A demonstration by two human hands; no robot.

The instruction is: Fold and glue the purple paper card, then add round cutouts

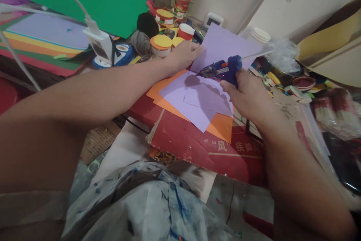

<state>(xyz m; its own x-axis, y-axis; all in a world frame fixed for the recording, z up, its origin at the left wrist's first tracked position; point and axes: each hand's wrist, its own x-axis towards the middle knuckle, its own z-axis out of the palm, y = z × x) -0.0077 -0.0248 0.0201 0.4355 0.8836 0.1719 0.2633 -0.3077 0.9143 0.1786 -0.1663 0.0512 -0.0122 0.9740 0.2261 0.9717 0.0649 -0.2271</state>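
Observation:
My right hand [251, 90] is wrapped round the handle of a blue glue gun [225, 70], with a small red light lit on its side and a clear glue stick [255, 54] poking from its back. The gun's nozzle points left, close over purple paper. At its left edge, my left hand [184, 55] pinches a raised purple sheet [225, 43]. More purple paper pieces [194, 103] lie below the gun, partly in its shadow. Under them sits orange paper [220, 126], on a red printed board [191, 139].
Left are a green sheet [93, 0], stacked coloured paper [45, 32] and a white plug [100, 45] with cables on a blue power strip. Behind stand yarn balls [148, 25] and red-yellow paper drums [160, 41]. Paper scraps and a clear plastic bag [283, 55] lie right.

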